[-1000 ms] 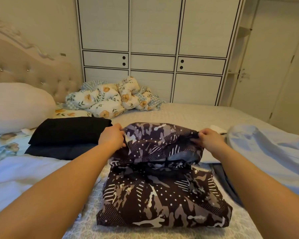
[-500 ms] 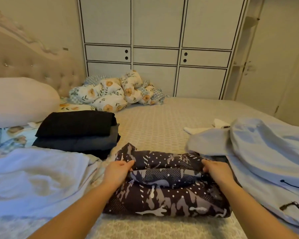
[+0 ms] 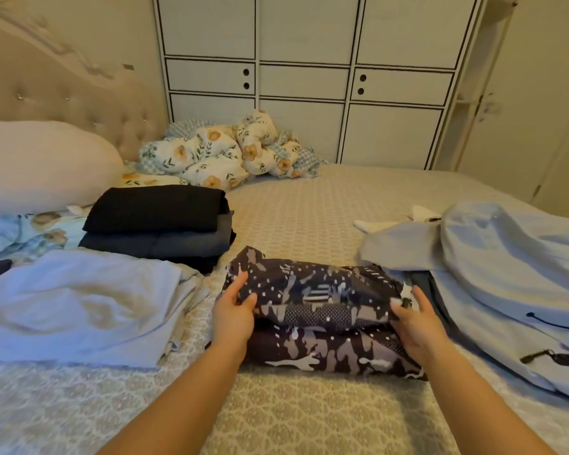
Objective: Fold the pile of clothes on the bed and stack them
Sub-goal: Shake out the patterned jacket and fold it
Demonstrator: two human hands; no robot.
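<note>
Both hands bracketing the folded patterned garment [image 3: 322, 320] near the bed's [image 3: 303, 418] near edge: left hand [image 3: 234, 311] pinching its left end, right hand [image 3: 414, 320] cupping the right, fingers loosely curled; squaring layers, then lifting level toward the dark stack [image 3: 158, 224]

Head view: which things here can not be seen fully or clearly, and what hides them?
- Dark stack: how many folded pieces cannot be counted; the black top one covers them.
- Patterned garment: its side edges are behind the left hand and right hand.
- Light blue garment: cut off by the right edge.
- Small white item: mostly under grey cloth, so what it is cannot be told.
</note>
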